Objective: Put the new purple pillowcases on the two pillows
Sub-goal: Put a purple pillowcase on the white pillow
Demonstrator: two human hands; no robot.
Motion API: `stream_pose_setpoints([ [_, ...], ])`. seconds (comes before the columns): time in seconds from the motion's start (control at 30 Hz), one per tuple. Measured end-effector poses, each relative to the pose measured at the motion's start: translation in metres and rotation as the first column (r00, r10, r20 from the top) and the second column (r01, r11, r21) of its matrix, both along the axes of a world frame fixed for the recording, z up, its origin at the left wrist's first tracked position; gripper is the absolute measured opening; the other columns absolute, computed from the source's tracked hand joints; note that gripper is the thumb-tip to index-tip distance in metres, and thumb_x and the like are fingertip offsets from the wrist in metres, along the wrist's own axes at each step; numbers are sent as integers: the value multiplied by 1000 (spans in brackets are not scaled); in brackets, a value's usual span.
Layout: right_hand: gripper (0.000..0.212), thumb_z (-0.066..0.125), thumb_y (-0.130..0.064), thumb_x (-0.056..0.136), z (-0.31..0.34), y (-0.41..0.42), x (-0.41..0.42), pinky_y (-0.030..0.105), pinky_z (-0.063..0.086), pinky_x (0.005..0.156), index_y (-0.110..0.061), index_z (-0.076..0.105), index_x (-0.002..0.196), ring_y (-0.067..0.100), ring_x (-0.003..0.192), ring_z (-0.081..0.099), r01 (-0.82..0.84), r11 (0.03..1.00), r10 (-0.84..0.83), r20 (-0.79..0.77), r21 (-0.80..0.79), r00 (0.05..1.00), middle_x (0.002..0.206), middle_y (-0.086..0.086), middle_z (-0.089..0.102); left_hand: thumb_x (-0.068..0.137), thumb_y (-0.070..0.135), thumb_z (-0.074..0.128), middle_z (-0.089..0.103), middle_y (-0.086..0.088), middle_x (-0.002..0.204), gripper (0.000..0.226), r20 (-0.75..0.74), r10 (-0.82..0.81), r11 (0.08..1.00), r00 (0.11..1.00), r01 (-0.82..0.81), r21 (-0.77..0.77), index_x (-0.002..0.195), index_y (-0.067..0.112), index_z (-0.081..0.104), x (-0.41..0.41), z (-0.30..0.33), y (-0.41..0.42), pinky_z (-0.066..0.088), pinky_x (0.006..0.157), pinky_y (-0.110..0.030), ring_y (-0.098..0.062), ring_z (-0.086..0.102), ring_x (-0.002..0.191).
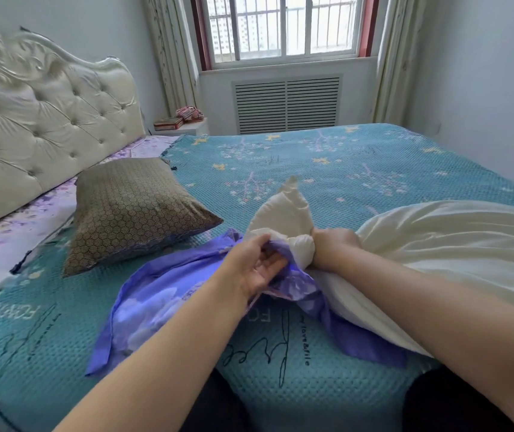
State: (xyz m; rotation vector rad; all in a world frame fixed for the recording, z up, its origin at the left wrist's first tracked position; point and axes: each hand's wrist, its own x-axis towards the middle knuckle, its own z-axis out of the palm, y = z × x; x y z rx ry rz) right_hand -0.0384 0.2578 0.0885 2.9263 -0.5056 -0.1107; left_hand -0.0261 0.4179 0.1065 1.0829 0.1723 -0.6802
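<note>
On the bed covered by a teal waffle-textured bedspread, a bare cream fabric pillow is being fed into a crumpled purple floral pillowcase. A bunched corner of the pillow is squeezed in the curled right hand, while the pillowcase's opening edge is pinched by the left hand, thumb over fabric. The second pillow, in a brown honeycomb-patterned cover, lies apart near the tufted cream headboard. If the pinched edge is released, the opening could collapse and the corner be pushed against folded cloth. The corner may also be seated crookedly, since the case is twisted.
</note>
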Motion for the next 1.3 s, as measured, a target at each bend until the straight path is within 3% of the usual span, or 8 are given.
stream_pose_setpoints([
  [0.37, 56, 44, -52, 89, -36, 7, -38, 34, 44, 68, -20, 36, 134, 33, 92, 64, -491, 865, 502, 169, -105, 848, 104, 8, 66, 83, -5, 40, 41, -8, 59, 25, 182, -24, 883, 983, -65, 465, 63, 10, 40, 73, -15, 32, 43, 44, -20, -21, 44, 53],
  [0.47, 65, 40, -57, 89, -45, 15, -44, 34, 46, 67, -22, 28, 142, 33, 86, 66, -524, 841, 541, 219, -132, 812, 99, 6, 69, 81, -10, 43, 53, -14, 69, 24, 395, -197, 612, 897, -202, 765, 64, 6, 47, 82, -28, 43, 45, 43, -19, -30, 55, 61],
  [0.6, 71, 46, -57, 87, -45, 22, -48, 31, 39, 55, -23, 28, 146, 30, 69, 66, -545, 822, 569, 204, -166, 797, 80, 3, 70, 85, 9, 50, 55, -22, 119, 27, 404, -550, 30, 731, -467, 884, 111, 1, 54, 94, -26, 63, 46, 84, -39, -39, 56, 107],
  [0.67, 69, 61, -58, 73, -45, 21, -47, 22, 31, 40, -24, 54, 132, 22, 39, 56, -553, 786, 606, 172, -277, 776, 49, -2, 59, 86, 9, 47, 53, -22, 123, 33, 410, -551, -39, 727, -513, 857, 118, 1, 49, 99, -21, 67, 46, 86, -41, -40, 55, 110],
  [0.83, 62, 60, -28, 82, -50, 30, -44, 17, 24, 39, -25, 41, 142, 21, 42, 58, -622, 732, 667, 109, -277, 737, 55, 0, 61, 85, 4, 47, 67, -21, 99, 28, 619, -360, 396, 698, -487, 779, 106, -4, 64, 115, 20, 49, 49, 64, -26, -33, 64, 90],
  [0.97, 40, 50, -22, 89, -40, 40, -36, 26, 39, 52, -24, 53, 129, 25, 71, 69, -573, 763, 622, 95, -299, 778, 80, 3, 70, 87, 4, 50, 66, -17, 89, 19, 822, -437, 696, 365, -443, 566, 94, 6, 67, 53, 69, -15, 41, 68, -26, -20, 56, 79],
  [1.13, 52, 67, -41, 79, -5, 24, -30, 38, 40, 99, -21, 55, 125, 27, 123, 50, -371, 914, 376, -1, 168, 927, 125, 10, 57, 88, 12, 51, 61, 2, 74, 15, 724, -677, 704, 132, -170, 690, 80, 24, 55, -36, 58, -61, 40, 66, -24, -16, 53, 71],
  [1.3, 86, 59, -69, 63, -25, 13, -15, 39, 48, 86, -12, 44, 125, 31, 102, 63, -325, 945, 327, 149, -38, 933, 112, 11, 64, 95, 7, 42, 46, 8, 44, 31, 723, -292, 908, 626, -54, 415, 66, 17, 46, -14, 56, -38, 29, 40, -19, -6, 39, 36],
])
